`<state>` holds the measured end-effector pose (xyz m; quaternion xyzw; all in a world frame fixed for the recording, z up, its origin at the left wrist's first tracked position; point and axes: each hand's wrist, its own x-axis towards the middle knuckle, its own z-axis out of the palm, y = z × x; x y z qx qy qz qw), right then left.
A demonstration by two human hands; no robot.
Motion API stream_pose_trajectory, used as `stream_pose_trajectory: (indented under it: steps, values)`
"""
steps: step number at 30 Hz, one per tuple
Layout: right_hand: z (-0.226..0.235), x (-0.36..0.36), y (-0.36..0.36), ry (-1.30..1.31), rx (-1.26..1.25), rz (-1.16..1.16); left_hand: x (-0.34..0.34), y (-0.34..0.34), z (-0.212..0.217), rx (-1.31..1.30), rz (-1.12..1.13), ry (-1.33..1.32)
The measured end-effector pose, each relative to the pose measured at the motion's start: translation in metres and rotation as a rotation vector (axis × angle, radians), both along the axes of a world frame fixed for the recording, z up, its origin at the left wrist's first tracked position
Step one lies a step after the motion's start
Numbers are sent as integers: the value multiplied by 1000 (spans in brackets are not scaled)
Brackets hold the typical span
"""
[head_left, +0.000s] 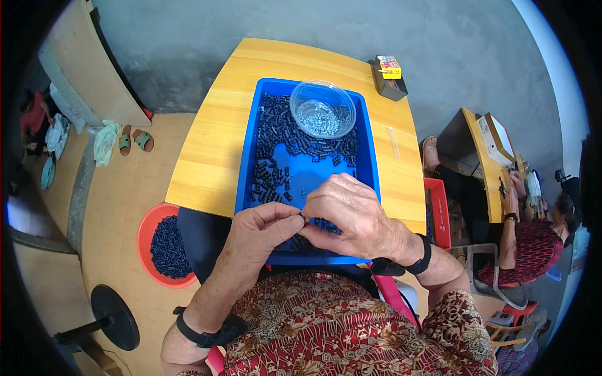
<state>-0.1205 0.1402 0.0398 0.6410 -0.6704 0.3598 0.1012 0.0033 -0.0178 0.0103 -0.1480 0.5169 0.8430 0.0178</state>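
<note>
Left hand (263,230) and right hand (351,210) pinch a small dark part (303,217), apparently for control. Blue tray (247,160) lies beneath, presumably catching drops; clear tub (321,94) stands beyond, within reach.

Lettering shows on three things, all too small or blurred to read with certainty. Beyond the far right corner of the blue tray (370,144), a small yellow pack (390,62) carries printing, partly red. Right of the tray, a red crate (443,219) has white marks along its outer wall. Farther right of the tray, a white-sided box (492,139) bears small, faint print.
</note>
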Motion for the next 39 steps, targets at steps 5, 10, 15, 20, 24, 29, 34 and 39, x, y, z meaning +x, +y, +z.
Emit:
stream_pose_trajectory:
  steps: [5,10,15,20,24,29,34,39]
  values:
    - [-1,-3,-3,9,-45,10,-2,0,1,48,22,-21]
    - [-5,-5,-5,-13,-60,7,-7,-3,-1,60,5,-6]
    - [-7,-5,-4,-2,-35,11,-6,-1,1,48,1,-23]
    - [-9,-5,-4,53,-54,-10,-6,0,0,59,-7,-16]
    - [-12,-6,-2,102,-38,-13,-8,1,-1,52,3,-44]
    - [-8,-18,3,-57,13,17,-8,-2,-2,-38,38,-31]
    - [26,-64,14,-495,272,-268,-4,-8,6,-116,133,69]
    - [-16,-91,20,-68,564,-187,-1,-11,6,-159,156,51]
